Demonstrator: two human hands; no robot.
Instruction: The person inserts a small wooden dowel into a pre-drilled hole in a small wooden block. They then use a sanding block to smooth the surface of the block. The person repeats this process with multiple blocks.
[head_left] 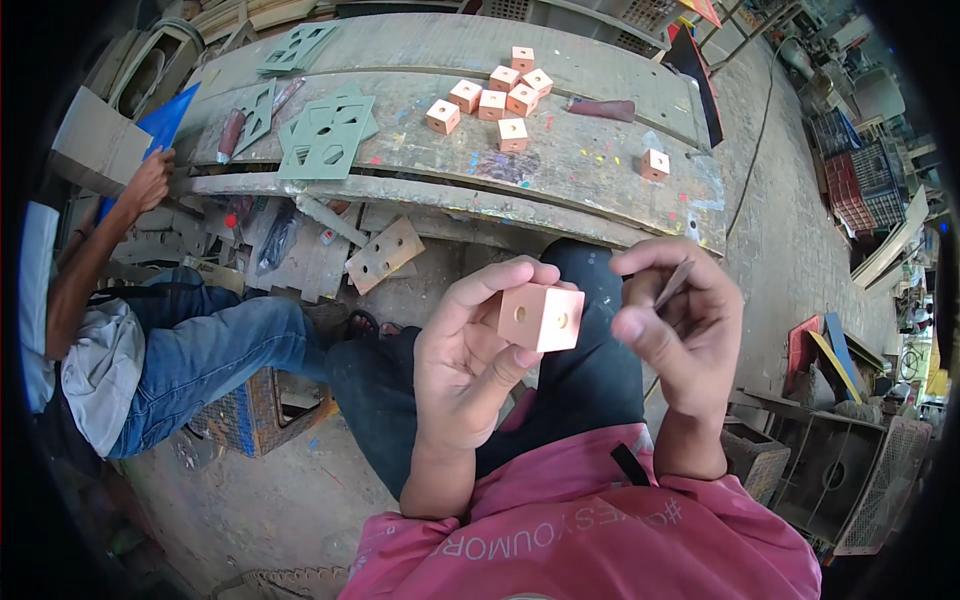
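Observation:
In front of my lap, my left hand [465, 350] grips a peach-coloured cube [541, 318] between thumb and fingers. Two of its faces show, each with a round hole. Just to the right and apart from the cube, my right hand [685, 325] is closed on a thin, dark, flat piece [674, 284], pinched near the bent fingers. Its exact kind is too small to make out. On the worn bench ahead stand several similar cubes [491, 104], with a single cube [655, 164] off to the right.
The paint-spotted bench [420, 60] also bears green stencil-like plates [328, 140] and brown-handled tools [602, 109]. At left a person [220, 350] sits holding a blue sheet [165, 120]. Below the bench leans a board with holes [385, 254]; crates [868, 190] stand at right.

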